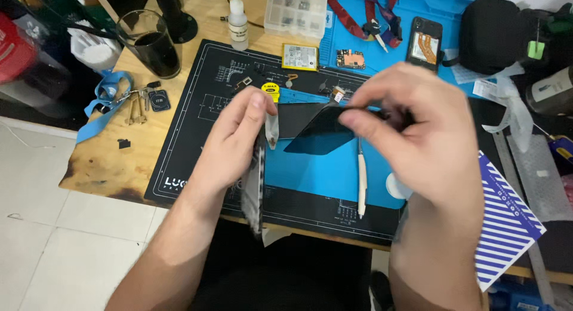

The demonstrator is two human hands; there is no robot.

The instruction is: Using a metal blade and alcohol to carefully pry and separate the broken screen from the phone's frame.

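My right hand [421, 141] pinches the edge of a thin dark glass panel [319, 132] and holds it tilted above a blue sheet [325, 174] on the black work mat [191, 108]. My left hand [236, 138] grips a strip of film [255, 192] that hangs down from its fingers, with a small clear tab [272, 131] at the thumb. A white-handled pry tool [361, 183] lies on the blue sheet under the panel. The two hands are close together over the middle of the mat.
A glass of dark liquid [152, 42], keys on a blue lanyard [128, 99], a small glue bottle [237, 22], a clear parts box [295, 13], an opened phone [424, 45], a black pouch [492, 33] and a striped blue booklet [507, 221] surround the mat. The desk's front edge is near.
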